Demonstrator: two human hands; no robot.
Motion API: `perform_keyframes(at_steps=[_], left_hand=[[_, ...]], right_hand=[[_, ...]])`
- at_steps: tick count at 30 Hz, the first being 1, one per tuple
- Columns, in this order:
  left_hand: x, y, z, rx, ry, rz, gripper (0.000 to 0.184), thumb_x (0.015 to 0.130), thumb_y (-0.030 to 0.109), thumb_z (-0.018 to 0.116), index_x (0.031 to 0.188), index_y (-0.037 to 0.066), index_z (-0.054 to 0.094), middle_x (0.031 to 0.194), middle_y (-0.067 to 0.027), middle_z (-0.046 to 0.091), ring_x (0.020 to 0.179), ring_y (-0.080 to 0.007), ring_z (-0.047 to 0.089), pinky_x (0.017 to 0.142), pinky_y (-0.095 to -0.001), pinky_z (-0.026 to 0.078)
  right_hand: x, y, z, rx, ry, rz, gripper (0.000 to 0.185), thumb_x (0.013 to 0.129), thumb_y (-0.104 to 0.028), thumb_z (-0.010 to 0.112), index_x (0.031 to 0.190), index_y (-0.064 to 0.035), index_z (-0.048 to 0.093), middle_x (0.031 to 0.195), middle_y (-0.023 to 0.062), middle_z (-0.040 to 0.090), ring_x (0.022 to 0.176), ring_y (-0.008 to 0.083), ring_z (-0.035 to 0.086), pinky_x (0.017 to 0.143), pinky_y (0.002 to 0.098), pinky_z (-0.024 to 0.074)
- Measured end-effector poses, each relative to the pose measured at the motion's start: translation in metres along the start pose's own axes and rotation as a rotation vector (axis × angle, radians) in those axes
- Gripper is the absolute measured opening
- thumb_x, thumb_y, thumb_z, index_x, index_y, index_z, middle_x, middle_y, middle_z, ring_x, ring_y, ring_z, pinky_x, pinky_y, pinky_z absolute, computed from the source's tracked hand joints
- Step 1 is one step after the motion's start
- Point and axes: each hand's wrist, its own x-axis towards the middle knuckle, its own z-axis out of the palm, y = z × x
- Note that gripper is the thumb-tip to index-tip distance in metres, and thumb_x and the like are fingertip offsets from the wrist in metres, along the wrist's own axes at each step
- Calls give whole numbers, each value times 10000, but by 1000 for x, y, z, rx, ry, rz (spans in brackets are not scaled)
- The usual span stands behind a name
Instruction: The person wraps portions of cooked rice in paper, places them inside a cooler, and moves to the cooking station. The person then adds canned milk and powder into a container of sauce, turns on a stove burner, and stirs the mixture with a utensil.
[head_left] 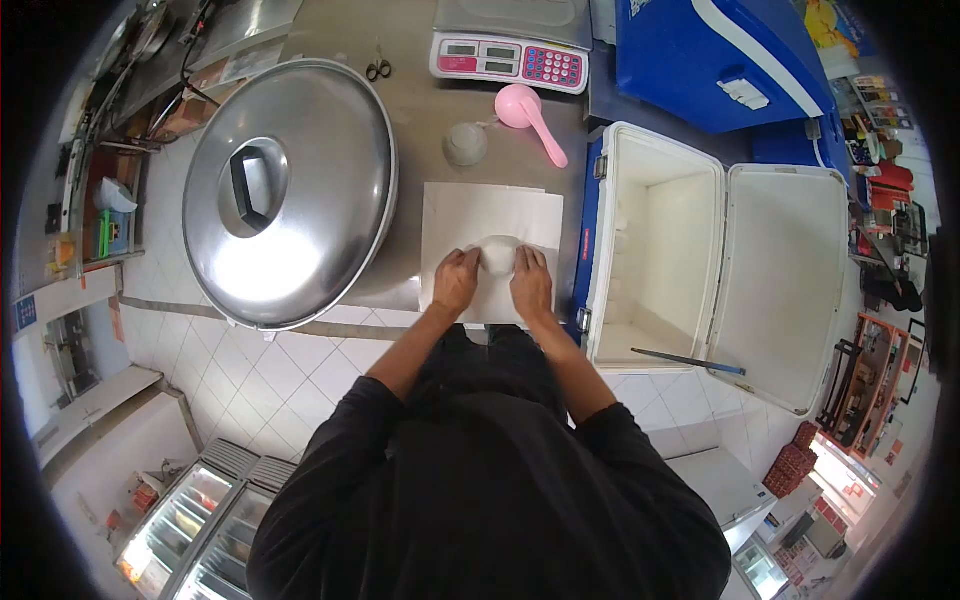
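Observation:
Between my two hands is a white, rounded mound (499,256), possibly rice; its exact kind is too small to tell. It lies on a stack of pale wrapping paper sheets (450,212). My left hand (457,280) has its fingers curled against the mound's left side. On the opposite side my right hand (531,282) presses closed fingers to the mound. What lies under the fingertips is hidden. Beyond the paper stand a small translucent bowl (465,144) and a pink scoop (518,106) with its handle pointing toward me.
A large pot with a domed steel lid (300,190) stands at the left. To the right is an open cooler box (675,230), its lid swung outward. A digital scale (510,62) sits at the back, near black scissors (378,68). Another blue cooler (720,60) is behind.

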Motion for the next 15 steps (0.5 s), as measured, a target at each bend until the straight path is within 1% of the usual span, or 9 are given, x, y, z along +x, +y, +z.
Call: perform_keyframes(at_steps=[1, 2, 5, 6, 9, 12, 14, 15], left_hand=[[-9, -1, 13, -25, 91, 15, 349, 817, -3, 608, 1165, -42, 607, 877, -205, 656, 905, -374, 621, 794, -456, 526], [-14, -3, 25, -50, 185, 34, 382, 816, -17, 595, 1196, -59, 596, 889, -207, 656, 897, -372, 619, 796, -455, 525], [-18, 10, 21, -97, 162, -27, 473, 799, -41, 568, 1269, -89, 548, 928, -209, 652, 901, -376, 610, 807, -445, 523], [-19, 14, 14, -152, 122, -63, 523, 786, -30, 573, 1303, -85, 524, 1006, -223, 649, 947, -380, 604, 825, -443, 521], [-20, 0, 25, -138, 132, 94, 638, 787, -7, 572, 1399, -109, 428, 1072, -254, 635, 958, -368, 579, 882, -427, 500], [-20, 8, 10, -276, -91, -128, 576, 894, 122, 530, 1414, -99, 418, 1097, -211, 647, 981, -309, 588, 921, -408, 483], [-17, 24, 5, -807, -129, -381, 491, 983, 228, 444, 1369, -74, 474, 1074, -158, 640, 983, -288, 585, 920, -440, 480], [-13, 38, 2, -1072, -157, -510, 478, 1028, 281, 401, 1346, -61, 502, 1063, -131, 637, 984, -277, 584, 919, -456, 478]], right_hand=[[-6, -9, 6, -16, 90, 16, 457, 817, 10, 530, 1269, 38, 595, 1284, 268, 593, 1150, 379, 601, 993, 425, 499], [-13, -14, 8, 39, 102, 32, 606, 791, 29, 551, 1393, 51, 483, 1369, 315, 511, 1158, 416, 586, 1027, 421, 476], [-21, -40, 0, 626, 55, 244, 588, 816, -18, 634, 1354, 131, 447, 1368, 313, 502, 1205, 418, 555, 1041, 436, 448], [-17, -46, 4, 921, 29, 398, 621, 848, -116, 698, 1356, 131, 441, 1346, 310, 526, 1209, 380, 570, 1026, 418, 454], [1, -50, 7, 824, -11, 529, 631, 871, -168, 727, 1357, 122, 447, 1274, 286, 591, 1190, 340, 594, 997, 403, 474], [3, -46, 23, 873, 13, 591, 609, 874, -186, 738, 1336, 106, 470, 1176, 259, 648, 1128, 340, 634, 951, 394, 502], [5, -50, -14, 931, 98, 539, 589, 878, -180, 734, 1329, 95, 473, 1144, 245, 662, 1072, 344, 659, 916, 396, 517], [5, -55, -46, 958, 145, 519, 579, 880, -177, 732, 1325, 89, 474, 1128, 238, 669, 1044, 346, 672, 898, 397, 525]])
